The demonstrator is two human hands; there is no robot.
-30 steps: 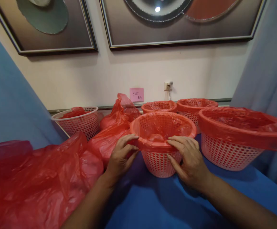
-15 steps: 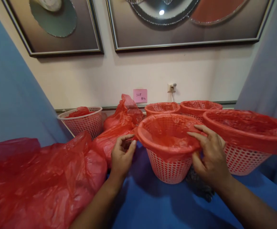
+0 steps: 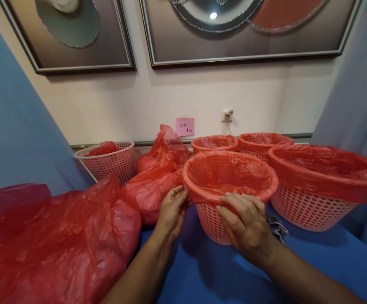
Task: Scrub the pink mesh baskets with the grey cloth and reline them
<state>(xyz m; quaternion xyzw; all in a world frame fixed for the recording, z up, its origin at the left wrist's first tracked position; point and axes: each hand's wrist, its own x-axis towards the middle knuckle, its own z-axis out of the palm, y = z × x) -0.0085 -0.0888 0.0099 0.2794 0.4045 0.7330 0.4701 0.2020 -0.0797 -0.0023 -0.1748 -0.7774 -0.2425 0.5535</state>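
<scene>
A white perforated plastic basket [image 3: 208, 221] stands upright on the blue-covered table, in the middle of my view. It is lined with a red plastic bag [image 3: 228, 169], whose edge is folded down over the rim all round. At the left side of the rim, my left hand [image 3: 173, 211] pinches the bag's folded edge between thumb and fingers. My right hand [image 3: 248, 228] lies across the front of the rim, fingers curled over the bag there; its thumb is mostly hidden. Behind my right wrist, a dark crumpled cloth [image 3: 277, 228] lies on the table.
More bag-lined baskets stand behind and right, the nearest a large basket [image 3: 313, 207]. Big filled red bags [image 3: 85, 236] cover the left side. A white-rimmed basket [image 3: 114, 165] sits at the back left. A pink note [image 3: 185, 126] and a socket [image 3: 227, 116] are on the wall.
My right hand has moved from the right side of the rim to its front, closing over the bag edge. My left hand has shifted slightly right and down along the left rim.
</scene>
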